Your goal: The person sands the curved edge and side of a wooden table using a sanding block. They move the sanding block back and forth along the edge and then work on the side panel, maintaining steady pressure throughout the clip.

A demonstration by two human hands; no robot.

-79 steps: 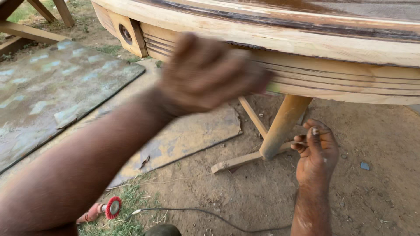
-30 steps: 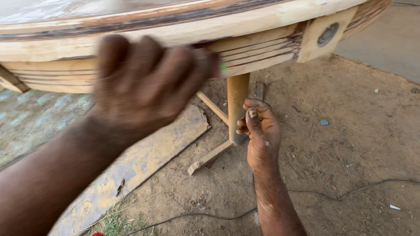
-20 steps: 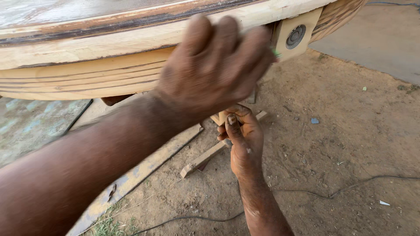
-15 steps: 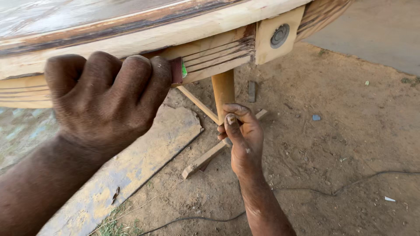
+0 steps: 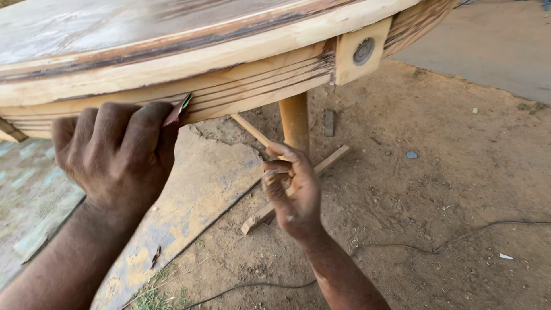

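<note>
Round wooden table with a small scraper piece pressed on its rim

The table is round, of pale wood, with a worn top that shows dark stains and streaks. Its side rim has several thin grooves that run along the curve, and a square wooden block with a round metal fitting sits on the rim. One turned leg stands under it on the dirt. The scraper piece is thin, reddish with a green edge, tilted, and it touches the grooved rim just below the top edge.
</note>
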